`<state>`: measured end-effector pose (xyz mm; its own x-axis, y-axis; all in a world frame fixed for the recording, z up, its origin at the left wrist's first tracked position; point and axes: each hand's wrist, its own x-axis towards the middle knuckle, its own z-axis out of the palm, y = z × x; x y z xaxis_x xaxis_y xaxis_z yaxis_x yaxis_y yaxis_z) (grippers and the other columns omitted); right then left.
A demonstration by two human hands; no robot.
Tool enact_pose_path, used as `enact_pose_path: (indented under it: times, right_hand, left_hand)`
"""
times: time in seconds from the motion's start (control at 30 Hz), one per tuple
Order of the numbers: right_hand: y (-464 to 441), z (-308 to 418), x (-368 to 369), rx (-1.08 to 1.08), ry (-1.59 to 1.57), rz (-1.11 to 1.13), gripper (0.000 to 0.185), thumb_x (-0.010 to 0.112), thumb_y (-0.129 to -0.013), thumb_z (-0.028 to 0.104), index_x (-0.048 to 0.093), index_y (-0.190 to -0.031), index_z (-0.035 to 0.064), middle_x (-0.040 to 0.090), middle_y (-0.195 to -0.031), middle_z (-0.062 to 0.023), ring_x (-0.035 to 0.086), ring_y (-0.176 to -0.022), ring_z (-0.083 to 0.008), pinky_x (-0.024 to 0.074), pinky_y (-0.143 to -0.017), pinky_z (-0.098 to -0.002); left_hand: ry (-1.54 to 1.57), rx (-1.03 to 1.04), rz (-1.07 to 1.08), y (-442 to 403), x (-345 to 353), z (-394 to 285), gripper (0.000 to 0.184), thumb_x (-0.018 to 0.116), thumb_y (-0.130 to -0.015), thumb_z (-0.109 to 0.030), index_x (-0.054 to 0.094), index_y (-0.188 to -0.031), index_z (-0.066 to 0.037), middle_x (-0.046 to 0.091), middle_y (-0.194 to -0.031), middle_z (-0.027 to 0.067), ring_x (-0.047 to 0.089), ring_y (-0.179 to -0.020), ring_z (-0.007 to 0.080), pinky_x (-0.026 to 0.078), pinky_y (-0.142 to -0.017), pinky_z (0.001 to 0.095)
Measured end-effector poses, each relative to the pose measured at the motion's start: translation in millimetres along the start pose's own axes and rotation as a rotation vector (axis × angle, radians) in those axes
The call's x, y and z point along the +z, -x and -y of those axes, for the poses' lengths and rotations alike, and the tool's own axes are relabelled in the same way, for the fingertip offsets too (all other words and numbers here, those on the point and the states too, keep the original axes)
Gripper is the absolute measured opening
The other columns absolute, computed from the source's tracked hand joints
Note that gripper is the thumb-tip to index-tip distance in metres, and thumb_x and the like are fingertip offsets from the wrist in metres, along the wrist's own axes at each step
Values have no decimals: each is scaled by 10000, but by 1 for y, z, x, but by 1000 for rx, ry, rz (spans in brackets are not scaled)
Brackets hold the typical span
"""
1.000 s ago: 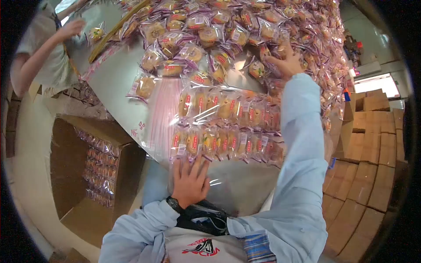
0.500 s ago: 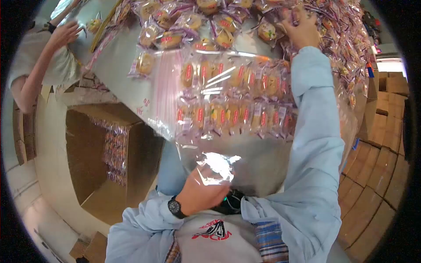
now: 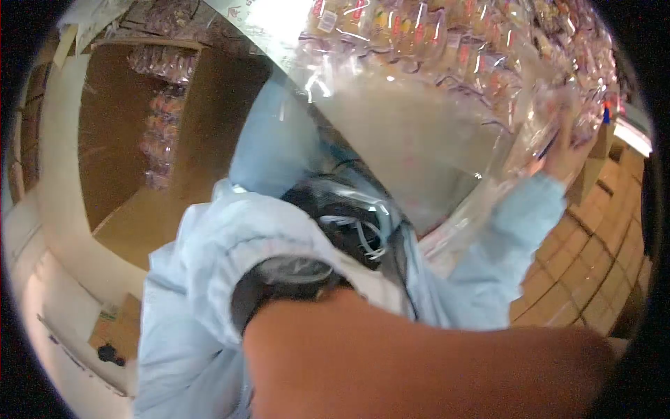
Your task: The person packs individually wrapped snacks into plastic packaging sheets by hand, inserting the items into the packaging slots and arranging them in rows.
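Observation:
My left hand is raised very close to the camera and stretches across the bottom of the view. It is blurred and its fingers are hidden. A dark watch shows at its wrist. My right hand is at the right edge of the table, beside the heap of wrapped cakes, against clear plastic. Its fingers look stretched out, though smeared. Between the hands lies a large clear plastic bag, with rows of small wrapped cakes inside its far part. The near part of the bag is flat.
An open cardboard box at the left holds packs of wrapped cakes. More loose wrapped cakes are heaped at the far right. Cardboard boxes are stacked at the right. The table edge runs diagonally near my body.
My left hand has left the near end of the bag and risen close to the camera. My right hand has come from the far cakes to the right side. The view has tilted down.

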<state>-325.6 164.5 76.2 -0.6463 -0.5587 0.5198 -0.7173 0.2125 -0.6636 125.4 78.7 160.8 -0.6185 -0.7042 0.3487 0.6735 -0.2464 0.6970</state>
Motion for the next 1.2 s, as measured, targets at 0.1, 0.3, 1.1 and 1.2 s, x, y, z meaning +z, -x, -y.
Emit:
enact_pose_path:
  times: [0.1, 0.3, 1.1, 1.2]
  right_hand:
    - [50, 14, -26, 74, 149, 111, 516, 755, -958, 140, 496, -1371, -30, 545, -1453, -211, 616, -1222, -270, 508, -1034, -350]
    - [90, -28, -29, 111, -176, 16, 551, 776, -936, 159, 502, -1390, 9, 579, -1387, -165, 597, -1225, -271, 530, -1007, -388]
    - [139, -41, -5, 86, -252, -235, 653, 809, -873, 58, 454, -1420, 31, 572, -1374, -172, 618, -1192, -283, 602, -966, -405]
    - [100, -50, 5, 37, -118, -248, 642, 793, -879, 29, 449, -1420, 13, 555, -1401, -190, 611, -1216, -312, 605, -981, -431]
  left_hand:
    - [-40, 17, -22, 11, 0, 3, 217, 739, -925, -188, 749, -992, 19, 765, -980, 145, 677, -821, 284, 548, -762, 386]
    - [-70, -5, -9, 23, -4, 5, 207, 727, -929, -187, 743, -988, 11, 757, -976, 139, 673, -819, 280, 547, -758, 383]
    - [222, -91, 250, 30, 91, 34, 170, 679, -948, -186, 718, -972, -23, 723, -960, 117, 657, -810, 263, 541, -744, 373]
    - [230, -65, 246, 27, 89, 34, 166, 673, -950, -186, 715, -970, -27, 719, -958, 115, 655, -809, 261, 540, -743, 371]
